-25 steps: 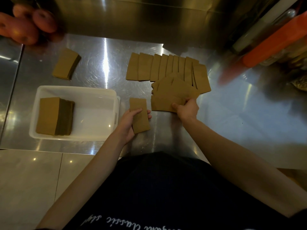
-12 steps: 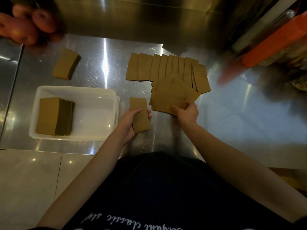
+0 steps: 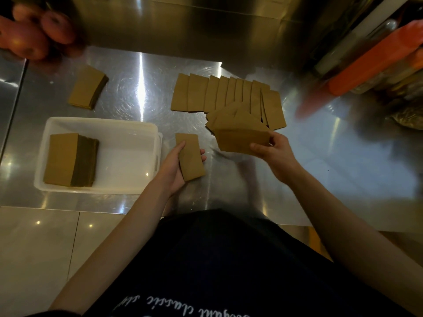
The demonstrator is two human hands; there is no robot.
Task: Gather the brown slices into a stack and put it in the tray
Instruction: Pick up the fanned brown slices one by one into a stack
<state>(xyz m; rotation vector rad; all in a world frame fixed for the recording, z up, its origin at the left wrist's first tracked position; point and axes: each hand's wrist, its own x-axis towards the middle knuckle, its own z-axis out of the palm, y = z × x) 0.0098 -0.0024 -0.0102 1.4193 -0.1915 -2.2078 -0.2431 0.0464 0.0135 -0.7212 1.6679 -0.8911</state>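
Thin brown slices lie on a steel counter. My right hand (image 3: 273, 151) grips a fanned bunch of slices (image 3: 238, 133), lifted a little off the counter. My left hand (image 3: 174, 165) holds a small stack of slices (image 3: 190, 156) just right of the white tray (image 3: 128, 126). Inside the tray, at its left end, sits a thick stack (image 3: 68, 160). A row of overlapping slices (image 3: 219, 94) lies spread out behind my right hand. Another small pile (image 3: 87, 90) rests at the far left of the counter.
Red apples (image 3: 34, 35) sit at the back left corner. An orange box (image 3: 370, 62) and blurred clutter fill the back right. The steel back wall (image 3: 206, 26) rises behind the counter, whose front edge (image 3: 68, 208) runs near my body.
My right hand has raised the fanned bunch off the counter and turned it, shifting slightly right. My left hand with its small stack has stayed in place.
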